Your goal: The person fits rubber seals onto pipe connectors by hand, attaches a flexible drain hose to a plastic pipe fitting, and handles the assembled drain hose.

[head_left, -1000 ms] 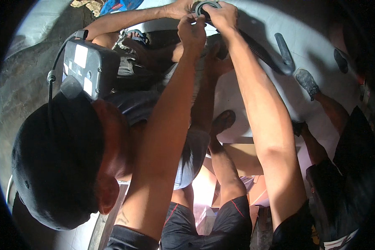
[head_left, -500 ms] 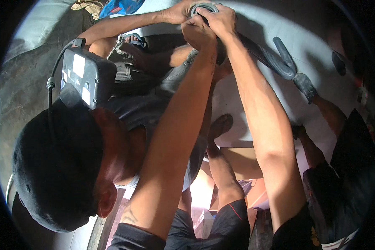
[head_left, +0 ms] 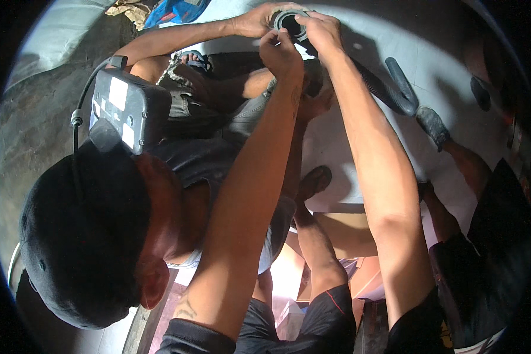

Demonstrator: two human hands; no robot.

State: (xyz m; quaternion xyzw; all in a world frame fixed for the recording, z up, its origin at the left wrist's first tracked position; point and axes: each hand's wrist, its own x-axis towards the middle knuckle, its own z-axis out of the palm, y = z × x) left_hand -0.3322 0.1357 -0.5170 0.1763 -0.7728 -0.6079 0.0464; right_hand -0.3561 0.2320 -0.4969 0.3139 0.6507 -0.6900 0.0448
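Note:
A grey ring-shaped fitting with a dark round opening is at the top of the head view. My right hand is closed on its right side, the thumb at the rim. My left hand is just below the rim, fingers pinched together; whatever is between them is too small to make out. A co-worker's hand holds the fitting's left side. The co-worker's other hand is lower, between my forearms. A black corrugated hose runs behind my right forearm and bends back at the right.
A co-worker in a black cap with a head-worn device leans in at the left. Another person's foot rests near the hose bend. A cardboard box lies below, between my arms. Blue plastic lies at the top left.
My left hand has drawn slightly down from the fitting, and more of its round opening shows. My right hand and the co-worker's hand still hold it. The hose has shifted slightly.

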